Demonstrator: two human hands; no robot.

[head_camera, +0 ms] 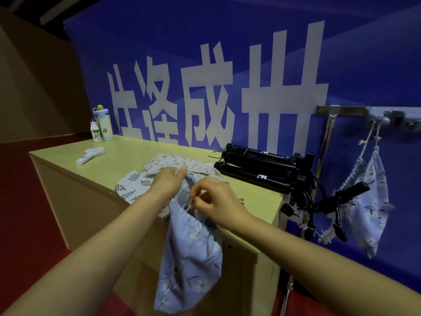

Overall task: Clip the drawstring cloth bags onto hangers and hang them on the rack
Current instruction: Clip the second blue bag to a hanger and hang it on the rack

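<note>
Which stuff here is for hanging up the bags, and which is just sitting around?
For the job: blue bag, gripped by left hand and pinched by right hand; leaf-print bag; animal-print bag; black hangers; rack; hung bag.
Just lying about: handheld fan; water bottle; drink bottle.

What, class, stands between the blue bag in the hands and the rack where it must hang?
A pile of black hangers lies on the table's right end, between the blue bag held by the left hand and right hand and the rack. More clips dangle off the table edge beside the rack's pole.
</note>
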